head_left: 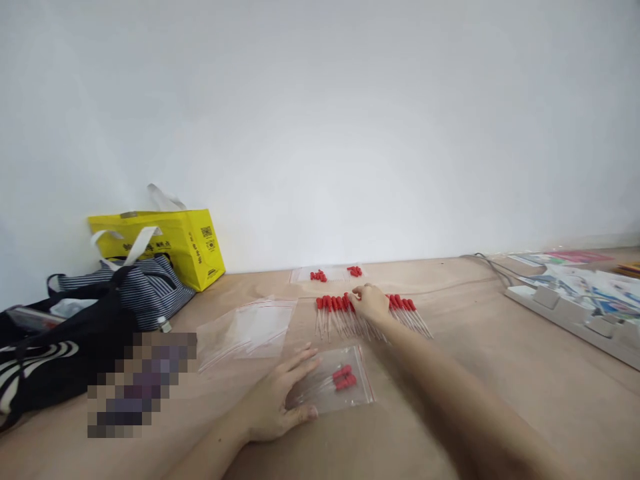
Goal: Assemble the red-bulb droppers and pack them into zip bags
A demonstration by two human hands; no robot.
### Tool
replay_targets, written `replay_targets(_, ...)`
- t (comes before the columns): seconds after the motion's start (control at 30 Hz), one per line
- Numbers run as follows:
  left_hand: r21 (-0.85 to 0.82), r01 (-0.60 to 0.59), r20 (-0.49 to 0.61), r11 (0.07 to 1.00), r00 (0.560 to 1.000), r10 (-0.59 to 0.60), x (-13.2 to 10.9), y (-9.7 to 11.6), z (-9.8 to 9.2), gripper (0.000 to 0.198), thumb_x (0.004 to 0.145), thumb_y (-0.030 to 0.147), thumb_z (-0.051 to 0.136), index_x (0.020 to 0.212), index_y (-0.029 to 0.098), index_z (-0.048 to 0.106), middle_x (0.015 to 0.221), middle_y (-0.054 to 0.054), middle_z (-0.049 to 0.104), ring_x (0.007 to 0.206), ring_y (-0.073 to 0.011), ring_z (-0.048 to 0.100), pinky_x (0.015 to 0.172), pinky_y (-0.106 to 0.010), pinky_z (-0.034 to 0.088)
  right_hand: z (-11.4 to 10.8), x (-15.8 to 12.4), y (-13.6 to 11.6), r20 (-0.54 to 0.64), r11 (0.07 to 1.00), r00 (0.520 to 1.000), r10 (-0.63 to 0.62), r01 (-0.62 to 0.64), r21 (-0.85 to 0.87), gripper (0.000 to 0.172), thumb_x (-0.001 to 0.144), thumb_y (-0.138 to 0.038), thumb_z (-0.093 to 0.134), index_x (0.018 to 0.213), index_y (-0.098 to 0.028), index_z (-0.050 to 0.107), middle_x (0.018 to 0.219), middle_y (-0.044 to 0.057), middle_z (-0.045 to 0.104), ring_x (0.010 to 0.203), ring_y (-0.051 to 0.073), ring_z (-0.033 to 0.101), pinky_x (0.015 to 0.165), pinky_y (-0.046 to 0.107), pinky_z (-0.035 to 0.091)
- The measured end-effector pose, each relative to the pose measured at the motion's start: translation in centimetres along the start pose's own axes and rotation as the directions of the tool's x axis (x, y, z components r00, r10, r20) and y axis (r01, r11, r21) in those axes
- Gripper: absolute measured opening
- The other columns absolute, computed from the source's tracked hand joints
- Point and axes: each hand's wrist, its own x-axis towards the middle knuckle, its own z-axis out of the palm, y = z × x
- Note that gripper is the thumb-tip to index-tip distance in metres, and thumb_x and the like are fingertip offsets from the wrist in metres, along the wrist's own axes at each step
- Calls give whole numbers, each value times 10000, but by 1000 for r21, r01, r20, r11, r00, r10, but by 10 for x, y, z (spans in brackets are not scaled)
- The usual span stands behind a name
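Note:
A row of thin glass droppers with red rubber bulbs [327,303] lies on the table, bulbs toward the wall. My right hand [371,303] reaches over the middle of the row, its fingertips pinched at a red bulb and partly covering those around it. Nearer to me, a clear zip bag [320,363] lies flat with several red-bulbed droppers [345,379] inside. On the left edge of that bag rests my left hand [280,393], fingers spread and gripping nothing. Other clear zip bags [260,327] overlap on the table to the left.
Filled bags with red bulbs [319,275] lie by the wall. At left stand a yellow bag [200,247], a striped bag [160,287] and a black bag [100,347]. A white power strip [575,320] and printed sheets [590,287] are at right.

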Motion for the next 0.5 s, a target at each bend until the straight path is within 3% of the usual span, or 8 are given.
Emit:
replay_targets(0.17,-41,20,54,999,998,-17,-5,2,-4,513,781,415,513,1260,280,389,1343,-42,368,1220,-260,325,987,-445,296,21,20,-10,-12,999,1000,13,-13,-43,261,706,-351,540,812,-156,677,1048,153,551,1046,295,452,809,383,364)
replay_targets(0.33,-63,12,43,998,999,-9,-4,5,-5,515,772,435,519,1246,264,415,1328,-52,391,1193,-262,366,979,-425,317,22,32,-5,-22,998,999,48,-47,36,166,690,-254,550,735,-144,665,1032,161,555,1033,294,462,807,379,362)
replay_targets(0.5,-71,35,41,997,999,-32,-4,-2,1,531,766,431,526,1258,278,395,1345,-45,364,1214,-258,334,993,-438,287,11,36,-1,-10,964,997,75,-70,255,163,722,-258,512,658,-138,603,764,126,624,813,238,571,710,343,406)
